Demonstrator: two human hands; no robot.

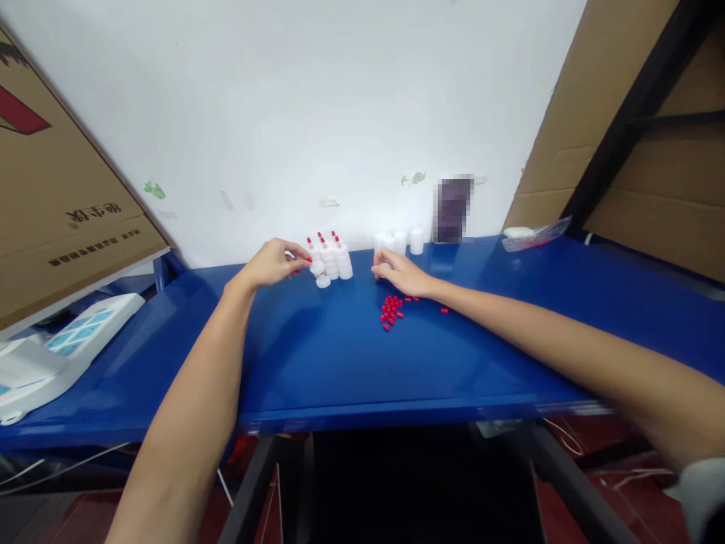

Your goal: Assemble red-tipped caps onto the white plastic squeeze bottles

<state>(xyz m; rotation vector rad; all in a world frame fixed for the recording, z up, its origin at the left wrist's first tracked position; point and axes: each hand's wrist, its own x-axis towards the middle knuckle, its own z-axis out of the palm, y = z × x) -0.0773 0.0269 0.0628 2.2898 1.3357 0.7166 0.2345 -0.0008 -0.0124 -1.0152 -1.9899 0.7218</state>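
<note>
My left hand (276, 262) is closed in a pinch at the small red tip of a tilted white squeeze bottle (317, 268). Another bit of red shows below its fingers. Just beside it, several white squeeze bottles (343, 263) with red tip caps stand upright in a tight group. My right hand (397, 273) curls its fingers around something small and white, perhaps a bottle, mostly hidden by the hand. Behind that hand stand several white bottles (399, 242) without red tips. A loose pile of small red caps (390, 311) lies in front of my right wrist.
The blue table (340, 370) meets a white wall (340, 113). A white device with blue panels (73, 340) is at the left, below a large cardboard box (57, 181). A clear plastic bag (538, 236) lies at the back right. A stray red cap (444, 310) rests near my right forearm.
</note>
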